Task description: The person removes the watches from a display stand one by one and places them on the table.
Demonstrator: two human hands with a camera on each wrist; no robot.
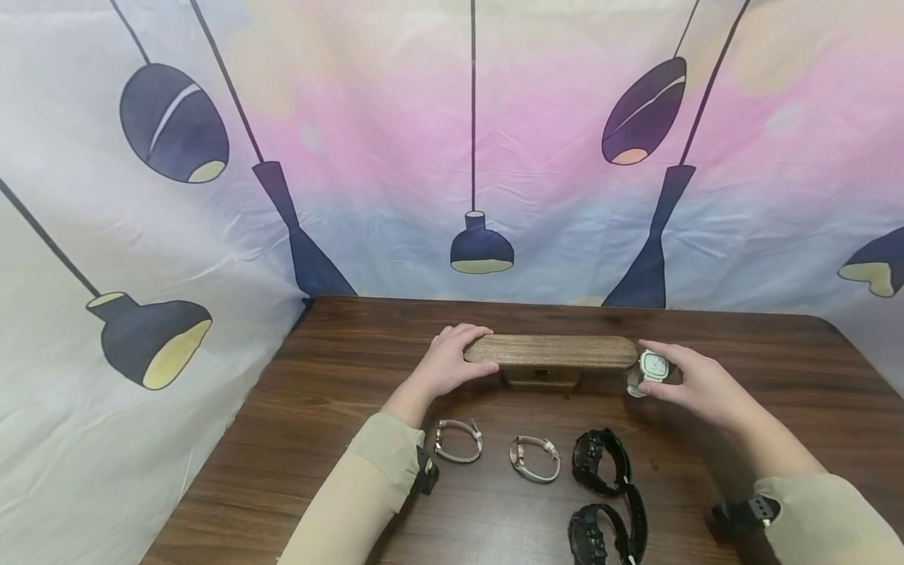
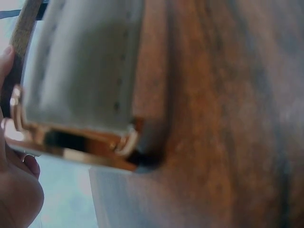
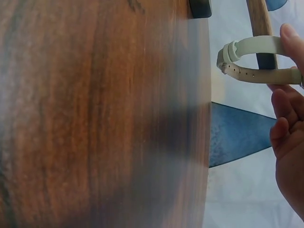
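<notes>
A wooden watch stand [image 1: 554, 351], a long rounded bar on a short base, stands towards the back of the table. My left hand [image 1: 452, 362] grips the bar's left end, thumb in front and fingers over the back. At the other end, my right hand [image 1: 699, 380] pinches a pale green wristwatch [image 1: 654, 366] between thumb and fingers, its square dial facing up. The right wrist view shows its buckled strap [image 3: 259, 45] as a loop overlapping the bar's end. Large in the left wrist view is a pale strap [image 2: 85, 66] with rose-gold fittings.
Nearer on the dark wood table [image 1: 297, 439] lie a pale-strapped watch [image 1: 459, 441] and another pale-strapped watch [image 1: 534, 459]. To their right are a black watch [image 1: 600, 461] and a second black watch [image 1: 596, 537]. A lamp-patterned cloth [image 1: 395, 157] hangs behind.
</notes>
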